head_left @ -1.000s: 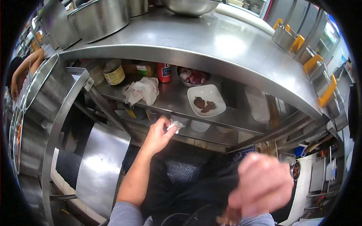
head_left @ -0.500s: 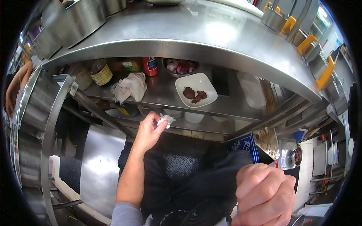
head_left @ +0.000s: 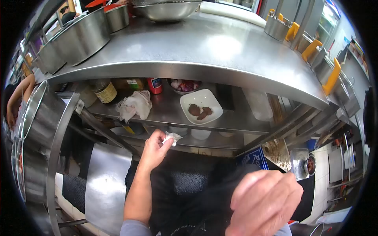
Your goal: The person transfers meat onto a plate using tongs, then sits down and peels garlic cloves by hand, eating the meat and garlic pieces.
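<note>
White cloth [head_left: 136, 105] lies beyond the left hand [head_left: 154, 149], which pinches crumpled tissue [head_left: 172, 138], loose end pointing right; the dish [head_left: 200, 98] sits ahead and rightward, nearer this hand than the curled right hand [head_left: 265, 201], whose grip I cannot tell.

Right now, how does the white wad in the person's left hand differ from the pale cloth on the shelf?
The white wad is pinched in the left hand, while the pale cloth lies on the shelf, untouched by either hand. The wad looks much smaller than the cloth. The wad looks whiter; the cloth has a faint pinkish tint. Both are crumpled.
</note>
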`<move>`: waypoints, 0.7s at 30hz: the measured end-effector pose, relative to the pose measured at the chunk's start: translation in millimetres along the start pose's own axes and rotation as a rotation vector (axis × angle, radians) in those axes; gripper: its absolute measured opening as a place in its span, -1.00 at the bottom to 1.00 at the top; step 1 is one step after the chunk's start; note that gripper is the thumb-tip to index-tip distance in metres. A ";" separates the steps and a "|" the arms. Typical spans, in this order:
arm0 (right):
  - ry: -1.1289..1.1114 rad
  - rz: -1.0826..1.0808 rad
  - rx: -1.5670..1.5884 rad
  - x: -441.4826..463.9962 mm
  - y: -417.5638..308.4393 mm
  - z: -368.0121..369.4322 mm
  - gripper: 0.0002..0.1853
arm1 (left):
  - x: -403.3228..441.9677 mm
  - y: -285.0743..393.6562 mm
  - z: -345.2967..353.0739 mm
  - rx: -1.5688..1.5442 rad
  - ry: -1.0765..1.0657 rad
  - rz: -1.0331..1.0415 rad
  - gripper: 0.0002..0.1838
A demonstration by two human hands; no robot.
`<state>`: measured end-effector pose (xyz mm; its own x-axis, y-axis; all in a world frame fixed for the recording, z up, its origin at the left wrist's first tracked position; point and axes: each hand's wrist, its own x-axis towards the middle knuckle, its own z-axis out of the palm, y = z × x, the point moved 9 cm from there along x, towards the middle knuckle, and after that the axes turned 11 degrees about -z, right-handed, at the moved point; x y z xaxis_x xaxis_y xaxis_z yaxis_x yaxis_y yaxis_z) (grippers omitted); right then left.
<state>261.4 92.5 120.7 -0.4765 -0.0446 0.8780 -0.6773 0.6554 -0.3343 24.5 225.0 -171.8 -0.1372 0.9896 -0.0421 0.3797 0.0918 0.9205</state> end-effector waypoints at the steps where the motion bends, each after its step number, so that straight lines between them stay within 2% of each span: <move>1: 0.110 0.040 -0.078 -8.3 4.4 -7.7 -0.91 | 1.3 -11.1 2.2 -0.015 -0.020 -0.032 -0.70; 3: 0.302 0.101 -0.241 -29.2 16.9 -18.0 -0.86 | 5.2 -25.1 5.1 -0.058 -0.043 -0.011 -0.71; 4: 0.361 0.152 -0.432 -35.3 22.6 -22.9 -0.83 | 5.0 -26.8 5.1 -0.037 -0.039 -0.019 -0.71; 6: 0.429 0.297 -0.684 -53.9 42.5 -34.3 -0.73 | 6.4 -22.6 3.1 -0.016 -0.036 0.003 -0.72; 7: 0.387 0.346 -0.773 -65.1 57.3 -40.2 -0.65 | 2.6 -20.3 2.8 -0.015 -0.038 0.023 -0.72; 9: 0.400 0.539 -0.747 -106.8 95.4 -50.6 -0.76 | 1.2 -16.6 3.9 0.002 -0.050 0.064 -0.74; 11: 0.474 0.817 -0.596 -161.8 138.8 -51.2 -0.78 | 2.3 -19.2 11.9 -0.046 -0.128 0.010 -0.77; 13: 0.370 0.969 -0.503 -200.2 175.8 -34.4 -0.74 | 2.8 -21.3 26.6 -0.166 -0.215 0.030 -0.79; 14: 0.360 0.954 -0.400 -201.4 184.4 -20.0 -0.71 | -1.1 -16.7 37.2 -0.314 -0.317 0.018 -0.81; 15: 0.307 0.844 -0.366 -206.3 194.5 -8.0 -0.78 | -3.8 -10.9 46.9 -0.374 -0.378 0.081 -0.79; 17: 0.454 1.046 -0.105 -216.0 202.7 4.5 -0.81 | -12.6 -0.7 59.4 -0.416 -0.478 0.077 -0.76; 21: 0.482 1.011 -0.003 -214.0 199.3 -1.4 -0.86 | -15.1 5.8 67.6 -0.550 -0.518 -0.020 -0.73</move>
<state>229.2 233.7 -133.3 -0.5394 0.8057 0.2447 -0.1001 0.2273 -0.9687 90.6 218.1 -192.1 0.3599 0.9261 -0.1131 -0.1484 0.1765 0.9731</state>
